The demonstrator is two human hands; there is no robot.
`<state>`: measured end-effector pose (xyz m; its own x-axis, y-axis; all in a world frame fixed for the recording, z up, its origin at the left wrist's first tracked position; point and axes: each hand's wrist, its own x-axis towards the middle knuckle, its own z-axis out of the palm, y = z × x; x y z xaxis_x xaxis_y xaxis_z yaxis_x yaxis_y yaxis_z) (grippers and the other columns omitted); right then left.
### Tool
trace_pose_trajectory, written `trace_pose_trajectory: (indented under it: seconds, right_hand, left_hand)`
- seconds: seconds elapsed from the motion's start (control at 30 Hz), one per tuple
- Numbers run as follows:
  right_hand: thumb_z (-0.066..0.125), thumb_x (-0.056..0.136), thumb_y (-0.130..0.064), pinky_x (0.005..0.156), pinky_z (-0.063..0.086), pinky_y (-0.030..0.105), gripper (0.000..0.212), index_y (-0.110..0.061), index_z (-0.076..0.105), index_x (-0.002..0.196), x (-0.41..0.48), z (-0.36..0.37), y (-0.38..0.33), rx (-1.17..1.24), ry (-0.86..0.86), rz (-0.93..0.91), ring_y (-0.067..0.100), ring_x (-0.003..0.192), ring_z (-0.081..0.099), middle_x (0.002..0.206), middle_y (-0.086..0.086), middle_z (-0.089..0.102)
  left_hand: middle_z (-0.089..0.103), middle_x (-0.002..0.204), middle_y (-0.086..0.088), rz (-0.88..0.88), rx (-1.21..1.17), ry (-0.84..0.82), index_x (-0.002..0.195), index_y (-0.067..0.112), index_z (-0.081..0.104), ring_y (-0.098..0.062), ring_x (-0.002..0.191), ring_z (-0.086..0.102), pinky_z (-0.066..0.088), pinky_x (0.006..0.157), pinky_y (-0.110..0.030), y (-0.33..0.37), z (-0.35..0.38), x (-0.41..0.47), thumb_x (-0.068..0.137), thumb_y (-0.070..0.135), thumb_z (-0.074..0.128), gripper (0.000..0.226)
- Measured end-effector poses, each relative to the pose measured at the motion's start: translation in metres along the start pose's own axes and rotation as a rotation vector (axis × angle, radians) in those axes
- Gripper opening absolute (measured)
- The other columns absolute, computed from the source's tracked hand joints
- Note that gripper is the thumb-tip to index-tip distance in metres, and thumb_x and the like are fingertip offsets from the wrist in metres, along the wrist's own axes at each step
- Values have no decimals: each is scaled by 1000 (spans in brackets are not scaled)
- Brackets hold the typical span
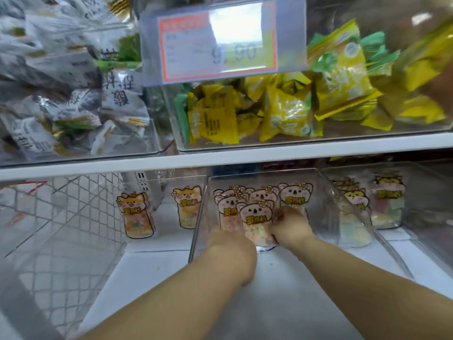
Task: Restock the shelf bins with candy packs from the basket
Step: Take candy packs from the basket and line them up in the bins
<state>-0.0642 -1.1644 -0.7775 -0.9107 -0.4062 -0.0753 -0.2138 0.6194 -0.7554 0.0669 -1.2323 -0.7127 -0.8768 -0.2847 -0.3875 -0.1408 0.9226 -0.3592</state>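
A clear middle shelf bin (199,217) on the lower shelf holds several pink koala candy packs (295,192) standing upright. Both my hands reach into it. My right hand (291,229) grips the right edge of the front koala candy pack (256,218). My left hand (231,244) is curled against that pack's lower left side, its fingertips hidden behind the hand. The left bin holds two orange fox packs (137,214). The right bin holds several more fox packs (355,200). A wire basket (61,217) stands at the left.
The upper shelf edge (220,158) runs just above my hands. On it stand clear bins of yellow-green packs (289,111) and grey-white packs (61,94). A price tag holder (220,42) hangs in front. Clear bin walls flank my arms.
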Motion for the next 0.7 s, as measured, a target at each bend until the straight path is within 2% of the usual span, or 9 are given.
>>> trace_pose_trajectory:
  seconds: [0.1, 0.17, 0.23, 0.3, 0.37, 0.47, 0.53, 0.6, 0.7]
  right_hand:
    - [56, 87, -9, 69, 46, 24, 14, -2, 56, 99, 4, -16, 17, -47, 131, 68, 30, 94, 61, 98, 17, 61]
    - [48, 85, -18, 55, 35, 7, 22, 0, 55, 96, 6, -22, 23, -78, 143, 69, 26, 86, 55, 88, 14, 53]
    - [52, 89, -6, 50, 36, 5, 16, 1, 53, 102, 10, -21, 27, 12, 155, 113, 22, 80, 52, 94, 15, 53]
    - [45, 98, -4, 91, 48, 22, 18, -1, 49, 115, 3, -21, 22, 32, 147, 138, 30, 111, 53, 120, 21, 54]
    - [43, 99, -6, 107, 39, 38, 41, 2, 38, 139, -9, -21, 17, -25, 200, 97, 38, 130, 42, 140, 25, 43]
    - [57, 88, 1, 95, 46, 35, 60, -3, 32, 143, -21, -25, 12, 87, 265, 58, 35, 122, 50, 137, 21, 43]
    - [56, 90, 0, 91, 46, 31, 48, -5, 44, 136, -24, -25, 15, 73, 224, 42, 32, 117, 52, 133, 19, 48]
    - [51, 93, -1, 88, 45, 28, 34, -5, 55, 126, -24, -24, 15, 28, 137, 55, 31, 113, 57, 125, 16, 58]
    - [49, 94, -1, 90, 46, 29, 37, -7, 56, 130, -18, -22, 18, 13, 13, 97, 30, 118, 56, 129, 13, 60]
  left_hand:
    - [50, 140, -9, 82, -150, -26, 143, 21, 49, -32, 125, 52, 46, 96, -42, 3, 2, 20, 98, 39, 56, 49]
    - [47, 143, -10, 116, -204, -8, 147, 25, 43, -33, 126, 51, 47, 96, -43, 6, 2, 33, 97, 40, 56, 54]
    - [43, 150, -10, 129, -223, -12, 154, 26, 33, -33, 131, 47, 47, 102, -44, 12, 1, 43, 98, 40, 57, 62]
    - [31, 160, -8, 146, -224, -11, 158, 28, 23, -32, 140, 40, 44, 108, -46, 17, -1, 51, 99, 38, 57, 69]
    - [15, 166, -6, 167, -232, 5, 160, 32, 17, -33, 141, 39, 43, 109, -46, 21, -2, 54, 100, 33, 56, 71]
    - [28, 161, -9, 166, -207, 25, 159, 32, 17, -34, 132, 47, 49, 101, -43, 26, -1, 58, 100, 27, 53, 68]
    - [41, 152, -12, 161, -196, 24, 159, 28, 17, -34, 128, 51, 49, 100, -43, 28, 0, 61, 101, 26, 51, 67]
    - [31, 159, -11, 175, -191, 58, 159, 26, 15, -35, 130, 49, 49, 101, -44, 28, 2, 63, 100, 24, 51, 69]
    - [3, 168, -1, 187, -165, 92, 161, 28, 4, -36, 133, 47, 48, 101, -43, 30, 3, 63, 99, 18, 52, 79]
